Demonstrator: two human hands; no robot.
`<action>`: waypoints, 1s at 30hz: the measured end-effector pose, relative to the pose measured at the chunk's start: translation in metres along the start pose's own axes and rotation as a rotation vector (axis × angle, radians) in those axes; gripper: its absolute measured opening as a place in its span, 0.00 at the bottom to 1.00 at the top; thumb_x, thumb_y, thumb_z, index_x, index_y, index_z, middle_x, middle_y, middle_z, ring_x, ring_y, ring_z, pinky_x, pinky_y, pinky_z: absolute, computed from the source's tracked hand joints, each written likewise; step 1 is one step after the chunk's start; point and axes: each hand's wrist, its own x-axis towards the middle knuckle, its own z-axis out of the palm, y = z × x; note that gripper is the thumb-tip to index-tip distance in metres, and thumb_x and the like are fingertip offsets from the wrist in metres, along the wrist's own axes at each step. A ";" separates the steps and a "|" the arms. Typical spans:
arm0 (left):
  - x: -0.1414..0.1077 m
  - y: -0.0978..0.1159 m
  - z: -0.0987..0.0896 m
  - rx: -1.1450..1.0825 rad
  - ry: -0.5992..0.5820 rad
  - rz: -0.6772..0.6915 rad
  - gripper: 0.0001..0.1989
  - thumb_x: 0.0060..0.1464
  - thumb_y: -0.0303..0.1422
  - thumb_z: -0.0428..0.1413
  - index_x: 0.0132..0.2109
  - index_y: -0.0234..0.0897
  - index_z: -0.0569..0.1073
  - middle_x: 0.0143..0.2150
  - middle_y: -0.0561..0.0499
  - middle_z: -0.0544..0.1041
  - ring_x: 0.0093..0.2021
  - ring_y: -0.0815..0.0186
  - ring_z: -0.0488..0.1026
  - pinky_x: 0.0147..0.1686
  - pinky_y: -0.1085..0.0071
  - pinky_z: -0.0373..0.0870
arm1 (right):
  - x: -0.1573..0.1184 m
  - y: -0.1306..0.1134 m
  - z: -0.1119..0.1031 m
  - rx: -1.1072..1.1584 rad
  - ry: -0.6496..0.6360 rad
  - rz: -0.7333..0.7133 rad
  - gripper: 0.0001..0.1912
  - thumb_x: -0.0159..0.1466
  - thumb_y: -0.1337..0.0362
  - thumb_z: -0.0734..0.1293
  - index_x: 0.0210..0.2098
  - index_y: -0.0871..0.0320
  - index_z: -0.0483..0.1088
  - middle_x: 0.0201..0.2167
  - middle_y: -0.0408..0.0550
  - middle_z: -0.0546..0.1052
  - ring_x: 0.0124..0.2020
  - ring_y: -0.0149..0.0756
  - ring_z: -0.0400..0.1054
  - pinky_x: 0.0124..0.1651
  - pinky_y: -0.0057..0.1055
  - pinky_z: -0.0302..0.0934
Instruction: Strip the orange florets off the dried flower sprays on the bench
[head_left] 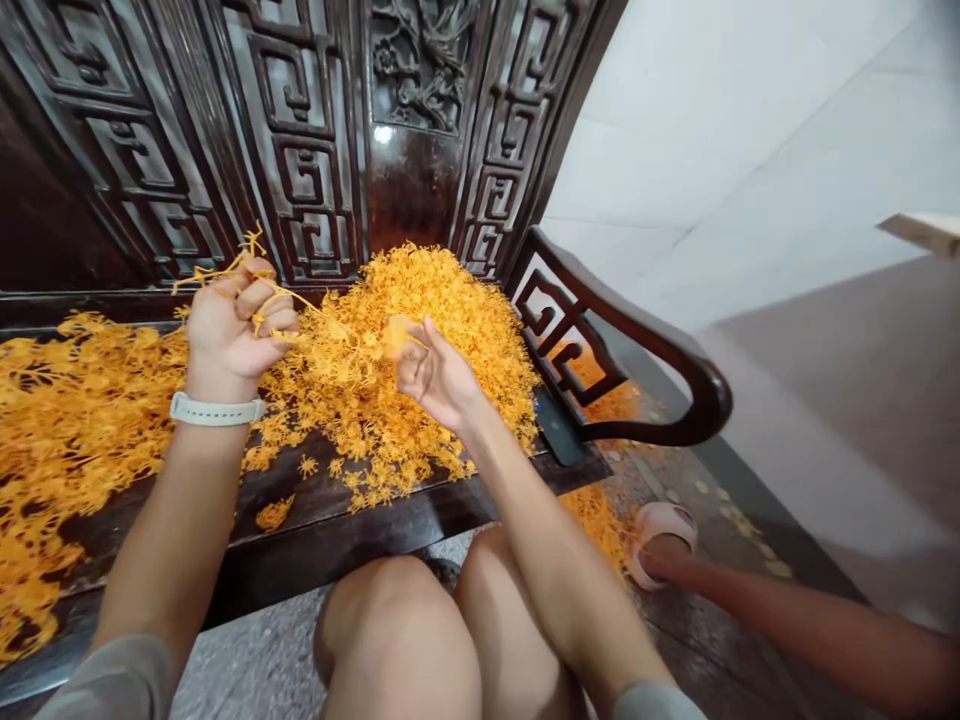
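My left hand (244, 315), with a pale watch band on its wrist, is closed around a thin orange branching strand (196, 280) whose ends stick out above and beside the fingers. My right hand (435, 370) is pinched on a small orange piece (400, 337), which motion blurs. Both hands are above the dark wooden bench. Just behind the right hand rises a heap of small orange star-shaped plastic-looking pieces (450, 285). More tangled orange strands (82, 400) spread across the seat on the left. A small orange clump (275, 513) lies apart near the front edge.
The bench has a carved back (416, 180) and a curved armrest (645, 350) on the right. A dark flat object (559, 430) lies beside the armrest. More orange pieces (600, 520) are on the floor, by another person's foot in a pale slipper (664, 540). My knees are below the bench edge.
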 end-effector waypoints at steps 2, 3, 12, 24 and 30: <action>-0.002 -0.003 0.001 -0.134 -0.035 -0.037 0.17 0.75 0.32 0.46 0.33 0.44 0.65 0.14 0.58 0.49 0.16 0.68 0.43 0.16 0.70 0.40 | 0.006 0.012 -0.001 0.069 0.292 -0.044 0.26 0.62 0.44 0.77 0.49 0.55 0.75 0.35 0.42 0.81 0.24 0.23 0.63 0.24 0.22 0.54; -0.003 -0.005 0.003 -0.194 -0.041 -0.051 0.19 0.76 0.33 0.43 0.33 0.42 0.64 0.14 0.58 0.49 0.15 0.69 0.44 0.15 0.72 0.41 | 0.008 0.017 0.001 0.038 0.357 -0.019 0.26 0.63 0.43 0.76 0.50 0.55 0.75 0.37 0.43 0.80 0.26 0.24 0.64 0.26 0.23 0.56; -0.013 -0.043 0.024 -0.307 -0.026 0.042 0.24 0.79 0.36 0.37 0.39 0.37 0.73 0.15 0.59 0.54 0.15 0.72 0.52 0.17 0.75 0.53 | 0.010 0.031 0.025 -0.130 0.385 -0.058 0.25 0.62 0.42 0.77 0.43 0.56 0.72 0.48 0.50 0.77 0.34 0.30 0.66 0.32 0.29 0.64; -0.009 -0.035 0.007 0.427 -0.310 -0.375 0.30 0.57 0.43 0.62 0.61 0.28 0.79 0.52 0.26 0.82 0.38 0.48 0.84 0.34 0.60 0.83 | -0.002 0.009 0.015 -0.176 0.598 -0.298 0.25 0.62 0.41 0.76 0.42 0.53 0.70 0.42 0.47 0.72 0.34 0.31 0.61 0.28 0.27 0.56; -0.011 -0.064 0.005 0.956 -0.284 -0.218 0.14 0.43 0.29 0.75 0.39 0.40 0.84 0.27 0.51 0.78 0.23 0.67 0.69 0.20 0.78 0.61 | -0.002 0.014 0.015 -0.324 0.610 -0.277 0.27 0.62 0.35 0.74 0.37 0.52 0.69 0.29 0.41 0.63 0.26 0.30 0.55 0.24 0.28 0.50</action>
